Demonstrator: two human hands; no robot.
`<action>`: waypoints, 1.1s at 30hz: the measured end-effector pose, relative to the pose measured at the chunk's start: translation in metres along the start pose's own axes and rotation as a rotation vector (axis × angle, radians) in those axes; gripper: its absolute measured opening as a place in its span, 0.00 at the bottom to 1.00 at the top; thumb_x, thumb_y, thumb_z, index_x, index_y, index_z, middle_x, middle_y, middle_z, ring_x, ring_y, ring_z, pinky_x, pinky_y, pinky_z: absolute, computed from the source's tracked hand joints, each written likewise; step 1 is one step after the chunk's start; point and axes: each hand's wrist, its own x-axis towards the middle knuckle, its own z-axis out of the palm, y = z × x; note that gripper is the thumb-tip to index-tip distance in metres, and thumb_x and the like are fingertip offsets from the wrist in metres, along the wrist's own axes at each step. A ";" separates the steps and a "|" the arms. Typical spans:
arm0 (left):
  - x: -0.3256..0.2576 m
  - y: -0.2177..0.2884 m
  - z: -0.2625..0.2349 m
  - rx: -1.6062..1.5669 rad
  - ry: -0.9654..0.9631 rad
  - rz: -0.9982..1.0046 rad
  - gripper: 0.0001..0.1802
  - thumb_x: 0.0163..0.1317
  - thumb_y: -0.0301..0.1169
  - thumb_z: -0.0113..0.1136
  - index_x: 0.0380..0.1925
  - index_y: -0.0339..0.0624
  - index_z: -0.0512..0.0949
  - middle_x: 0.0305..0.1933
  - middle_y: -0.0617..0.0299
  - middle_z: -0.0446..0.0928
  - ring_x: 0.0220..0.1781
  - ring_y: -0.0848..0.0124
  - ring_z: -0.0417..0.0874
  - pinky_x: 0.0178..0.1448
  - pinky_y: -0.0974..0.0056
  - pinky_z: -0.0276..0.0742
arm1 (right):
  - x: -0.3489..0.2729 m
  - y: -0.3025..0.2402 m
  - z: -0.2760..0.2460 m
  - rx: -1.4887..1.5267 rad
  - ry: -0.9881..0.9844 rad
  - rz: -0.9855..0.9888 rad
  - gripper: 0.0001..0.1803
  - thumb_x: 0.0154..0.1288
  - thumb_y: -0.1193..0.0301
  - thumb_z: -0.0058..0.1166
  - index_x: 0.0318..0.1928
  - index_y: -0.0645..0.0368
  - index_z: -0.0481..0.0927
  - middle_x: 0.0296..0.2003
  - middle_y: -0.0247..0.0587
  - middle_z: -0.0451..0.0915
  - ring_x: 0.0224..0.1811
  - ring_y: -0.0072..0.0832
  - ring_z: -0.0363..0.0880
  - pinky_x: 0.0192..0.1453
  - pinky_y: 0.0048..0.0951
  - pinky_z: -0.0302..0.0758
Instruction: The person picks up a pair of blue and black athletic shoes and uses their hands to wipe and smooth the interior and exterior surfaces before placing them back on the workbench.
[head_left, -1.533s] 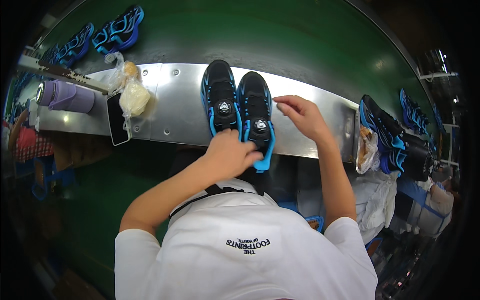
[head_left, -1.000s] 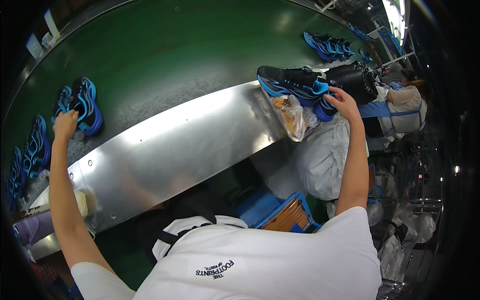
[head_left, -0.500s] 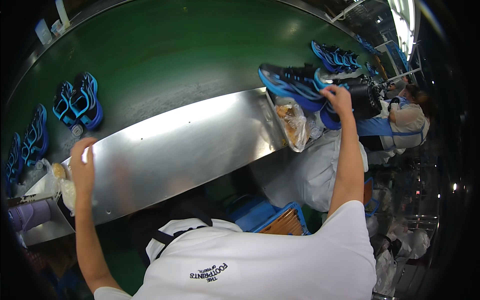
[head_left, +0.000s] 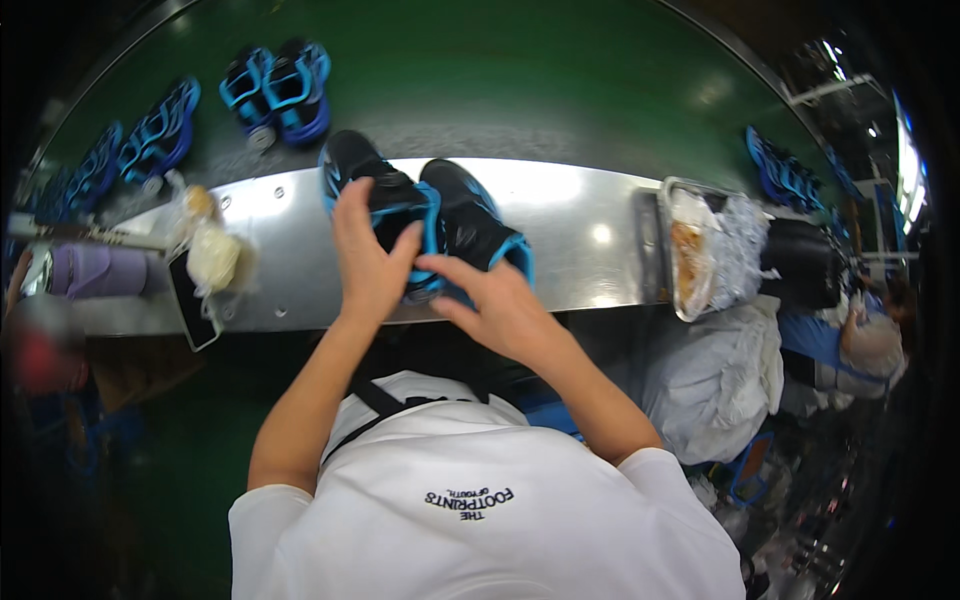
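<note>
Steel table [head_left: 590, 250] beside green belt carries two black-blue shoes [head_left: 425, 225]; left hand [head_left: 368, 255] grips one, right hand [head_left: 500, 305] seemingly loosely touches the other; keep them paired, level

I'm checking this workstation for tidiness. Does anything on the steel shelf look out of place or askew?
Slightly. The two black-and-blue shoes under the left hand and right hand sit at an angle, their near ends over the steel shelf edge. Left of them lie crumpled plastic bags. Nothing looks spilled or damaged.
</note>
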 end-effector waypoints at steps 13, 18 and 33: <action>0.031 -0.022 -0.042 0.160 -0.133 0.291 0.20 0.48 0.23 0.65 0.44 0.43 0.77 0.37 0.59 0.79 0.43 0.58 0.77 0.45 0.57 0.74 | -0.010 -0.016 -0.019 -0.161 0.090 -0.047 0.23 0.55 0.66 0.65 0.51 0.56 0.79 0.50 0.43 0.77 0.49 0.38 0.76 0.53 0.33 0.75; 0.032 -0.024 -0.043 0.206 -0.161 0.253 0.22 0.47 0.26 0.66 0.45 0.44 0.77 0.36 0.59 0.77 0.42 0.58 0.77 0.44 0.57 0.74 | -0.019 0.002 -0.005 -0.074 -0.109 -0.036 0.35 0.51 0.63 0.67 0.62 0.47 0.73 0.60 0.48 0.69 0.55 0.47 0.72 0.59 0.40 0.71; 0.043 -0.011 -0.024 0.307 -0.053 0.281 0.17 0.47 0.19 0.64 0.39 0.43 0.77 0.38 0.57 0.77 0.38 0.54 0.80 0.40 0.59 0.76 | 0.020 0.024 0.007 -0.084 0.298 0.050 0.26 0.45 0.83 0.61 0.48 0.54 0.78 0.43 0.42 0.81 0.44 0.44 0.79 0.45 0.36 0.78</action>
